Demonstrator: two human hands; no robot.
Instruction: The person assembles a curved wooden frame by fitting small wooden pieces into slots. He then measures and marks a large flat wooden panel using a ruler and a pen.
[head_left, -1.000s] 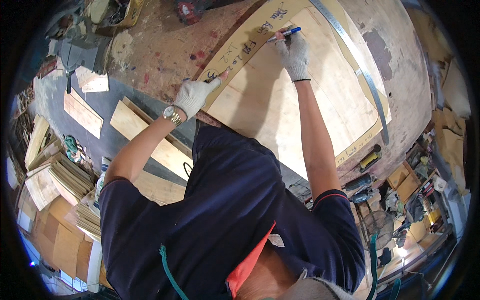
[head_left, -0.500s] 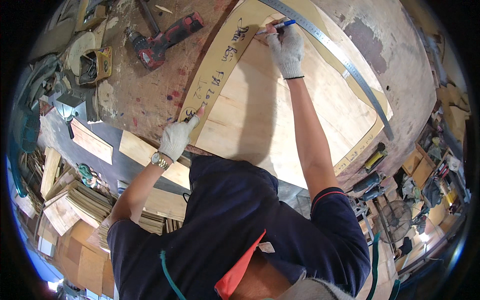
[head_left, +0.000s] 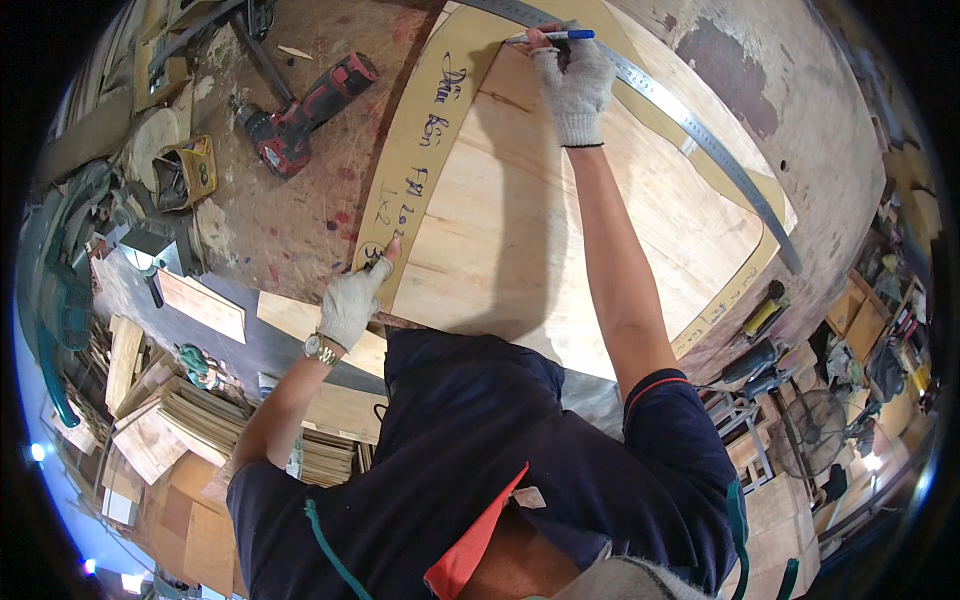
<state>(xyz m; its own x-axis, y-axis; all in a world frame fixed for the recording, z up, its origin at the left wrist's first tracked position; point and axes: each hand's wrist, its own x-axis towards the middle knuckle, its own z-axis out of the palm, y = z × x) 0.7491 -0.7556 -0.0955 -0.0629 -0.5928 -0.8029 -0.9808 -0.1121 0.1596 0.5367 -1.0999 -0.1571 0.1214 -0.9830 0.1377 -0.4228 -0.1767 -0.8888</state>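
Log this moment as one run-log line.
left hand: gloved, pressing curved cardboard template | right hand: gloved, holding blue pen at template's top edge | plywood sheet beneath | red drill left

Blue marker pen (head_left: 560,36) lay near-horizontal at top centre of frame, pinched in the gloved right hand (head_left: 575,85), tip toward frame left at the far edge of the plywood sheet (head_left: 560,230). Plywood was pale, flat, filling centre of frame, with a yellowish cardboard template (head_left: 420,150) bearing dark handwriting along its left side. Gloved left hand (head_left: 352,300) pressed fingertips on the template's lower end, left of centre; long steel ruler (head_left: 700,130) curved across the upper right of the sheet.
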